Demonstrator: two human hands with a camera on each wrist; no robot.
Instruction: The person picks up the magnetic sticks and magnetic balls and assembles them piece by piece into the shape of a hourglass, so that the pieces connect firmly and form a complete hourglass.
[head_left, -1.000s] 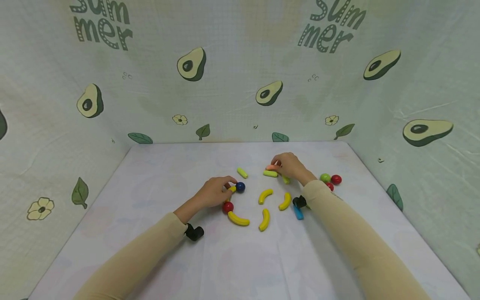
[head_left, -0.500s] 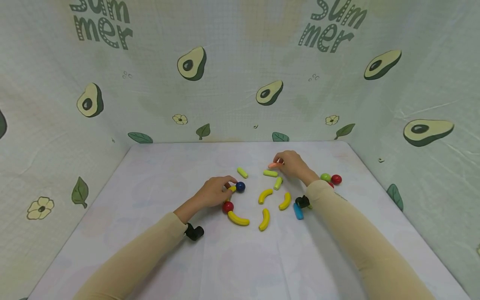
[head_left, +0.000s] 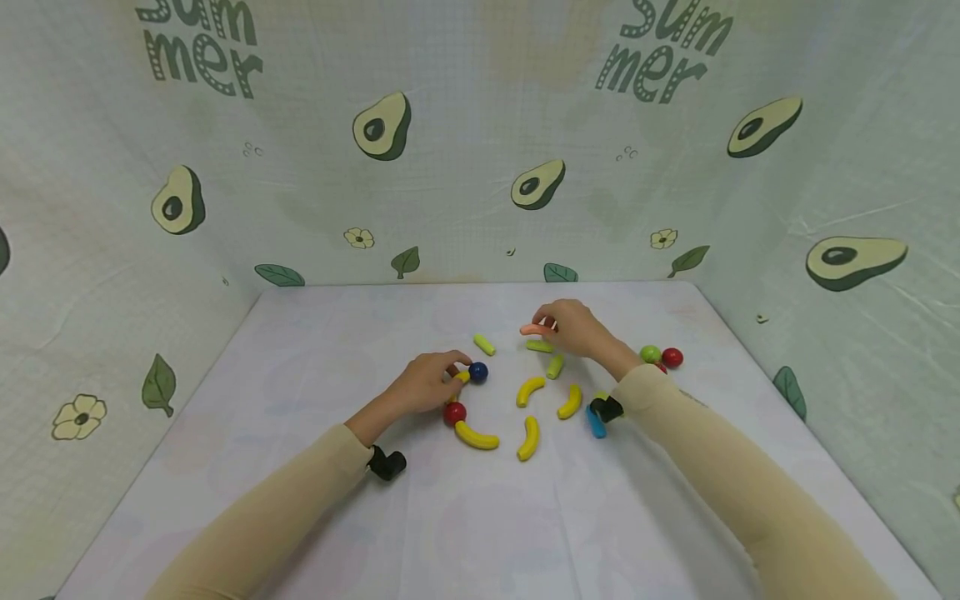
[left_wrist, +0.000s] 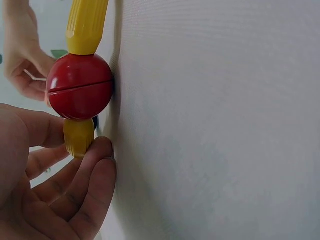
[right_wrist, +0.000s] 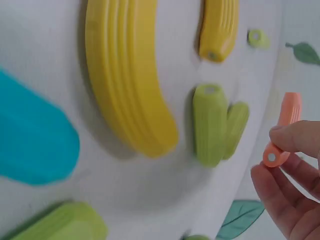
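My left hand (head_left: 423, 383) pinches a yellow curved toy stick (left_wrist: 78, 137) between thumb and fingers. One end of that stick meets a red ball (left_wrist: 80, 92), and a dark blue ball (head_left: 478, 372) sits at its other end by my fingertips. A second yellow curved stick (head_left: 476, 437) joins the red ball's other side, making one chain. Towards the back of the table, my right hand (head_left: 573, 325) pinches an orange curved stick (right_wrist: 290, 112). It is raised over a short green stick (head_left: 538, 345), with its grey-tipped end facing the right wrist camera.
Several loose yellow curved sticks (head_left: 529, 438) lie mid-table. Short green sticks (head_left: 555, 367) lie beyond them, one (head_left: 484, 344) near the blue ball. A blue stick (head_left: 596, 423) lies under my right wrist. Green (head_left: 650, 355) and red balls (head_left: 672, 357) cluster at the right.
My right hand has lifted the orange stick slightly, uncovering a green stick, then shifted a little left. My left hand and the chain stay in place.
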